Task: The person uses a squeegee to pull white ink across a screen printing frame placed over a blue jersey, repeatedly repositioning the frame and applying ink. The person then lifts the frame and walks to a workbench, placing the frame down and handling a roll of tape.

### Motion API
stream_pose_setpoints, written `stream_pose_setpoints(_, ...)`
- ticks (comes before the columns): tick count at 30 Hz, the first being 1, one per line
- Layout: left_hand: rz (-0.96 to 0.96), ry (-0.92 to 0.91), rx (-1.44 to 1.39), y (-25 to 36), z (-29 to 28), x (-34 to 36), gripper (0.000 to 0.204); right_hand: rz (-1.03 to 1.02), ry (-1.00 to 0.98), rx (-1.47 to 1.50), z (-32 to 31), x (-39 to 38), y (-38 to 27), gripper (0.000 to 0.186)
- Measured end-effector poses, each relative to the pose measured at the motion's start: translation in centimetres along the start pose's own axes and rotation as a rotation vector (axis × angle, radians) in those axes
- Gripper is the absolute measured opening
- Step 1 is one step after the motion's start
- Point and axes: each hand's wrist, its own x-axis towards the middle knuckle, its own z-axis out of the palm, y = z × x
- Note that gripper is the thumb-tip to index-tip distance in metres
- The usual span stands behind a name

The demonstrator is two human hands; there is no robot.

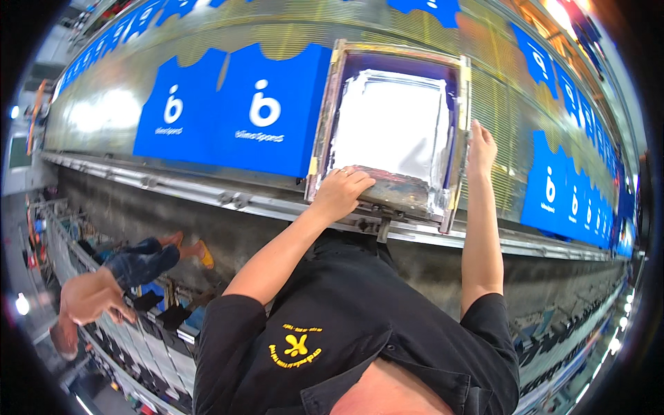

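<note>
A screen printing frame [462, 90] lies on the long table in front of me, with white ink [391, 114] spread across its mesh. Along the near end of the frame rests a dark, ink-stained squeegee [404, 190]. My left hand [340, 194] is closed over the squeegee's left end, next to the frame's near left corner. At the frame's right side, my right hand [482, 149] has its fingers curled against the outer edge. What lies under the frame is hidden.
Blue cut fabric panels [200, 135] with white prints lie left of the frame, and more blue panels [550, 183] lie to the right. A metal rail [207, 194] runs along the table's near edge. Another person [104, 297] stands at the lower left.
</note>
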Motion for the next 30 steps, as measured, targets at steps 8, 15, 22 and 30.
stream_pose_setpoints(8, -0.207, -0.173, 0.017, -12.0, -10.2, -4.6, 0.043, -0.08, 0.018, 0.052, 16.4, -8.7, 4.7, 0.031)
stream_pose_setpoints(15, -0.212, -0.254, 0.044, -21.6, -19.4, -9.9, 0.045, -0.029, -0.004, -0.149, 29.4, -17.2, 6.4, 0.024)
stream_pose_setpoints(22, -0.115, -0.298, -0.022, -27.8, -22.9, -5.6, 0.036, 0.046, 0.033, -0.455, 32.1, -19.1, 4.4, 0.034)
stream_pose_setpoints(30, -0.132, -0.286, 0.07, -34.8, -23.7, 10.6, 0.029, 0.085, 0.01, -0.441, 31.8, -18.6, 4.2, 0.037)
